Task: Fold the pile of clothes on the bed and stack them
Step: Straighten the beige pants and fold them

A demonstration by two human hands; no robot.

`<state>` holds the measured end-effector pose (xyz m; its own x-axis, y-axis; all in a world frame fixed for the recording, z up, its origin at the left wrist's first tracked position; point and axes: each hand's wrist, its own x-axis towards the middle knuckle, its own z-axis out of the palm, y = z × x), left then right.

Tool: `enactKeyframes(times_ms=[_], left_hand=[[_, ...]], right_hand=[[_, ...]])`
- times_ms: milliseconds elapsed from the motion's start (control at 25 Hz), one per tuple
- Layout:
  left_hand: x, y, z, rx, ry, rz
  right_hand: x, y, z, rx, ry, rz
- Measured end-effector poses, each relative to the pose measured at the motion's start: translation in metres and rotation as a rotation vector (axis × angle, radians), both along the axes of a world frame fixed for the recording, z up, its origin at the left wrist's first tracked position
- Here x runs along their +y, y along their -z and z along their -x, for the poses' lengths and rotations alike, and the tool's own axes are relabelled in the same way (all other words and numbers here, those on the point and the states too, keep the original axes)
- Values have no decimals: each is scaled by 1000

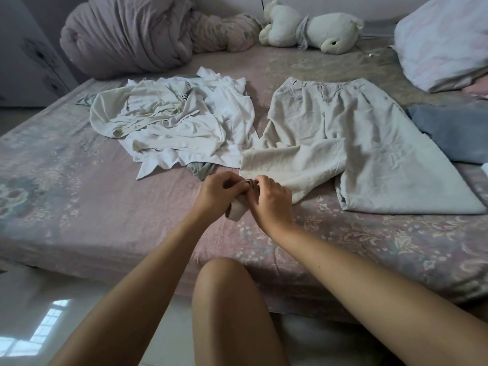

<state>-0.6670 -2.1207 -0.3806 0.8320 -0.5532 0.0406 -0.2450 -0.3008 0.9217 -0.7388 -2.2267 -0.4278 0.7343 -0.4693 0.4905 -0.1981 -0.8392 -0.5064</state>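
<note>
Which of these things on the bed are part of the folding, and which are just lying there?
Part of the job:
small rolled cloth, held by left hand and right hand
white clothes pile
beige trousers

Just lying about:
stuffed toy
rolled quilt
pillow
blue cloth

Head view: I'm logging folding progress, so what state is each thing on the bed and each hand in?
Left hand: grips the sock.
Right hand: pinches the sock's top.
Sock: small, bunched, held between both hands above the bed.
White pile: crumpled, unfolded.
Beige trousers: spread flat, one leg folded across.
Blue garment: lying flat at the right edge.
Quilt: rolled up.
Plush toy: lying on its side.
</note>
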Motion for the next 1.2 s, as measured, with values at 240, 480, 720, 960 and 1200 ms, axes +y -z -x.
enactKeyframes(times_ms=[240, 480, 720, 960, 1200], left_hand=[[8, -5, 5, -227, 115, -162], [18, -4, -6, -655, 341, -363], [33, -3, 12, -795, 405, -484], [60, -24, 15, -738, 463, -426], [96, -35, 25, -730, 463, -511]], right_hand=[[-8, 3, 9, 319, 35, 74], [-51, -10, 39, 172, 87, -268], [-95, -15, 94, 494, 186, -57], [-80, -34, 114, 216, 22, -527], [-59, -60, 153, 387, -245, -455]])
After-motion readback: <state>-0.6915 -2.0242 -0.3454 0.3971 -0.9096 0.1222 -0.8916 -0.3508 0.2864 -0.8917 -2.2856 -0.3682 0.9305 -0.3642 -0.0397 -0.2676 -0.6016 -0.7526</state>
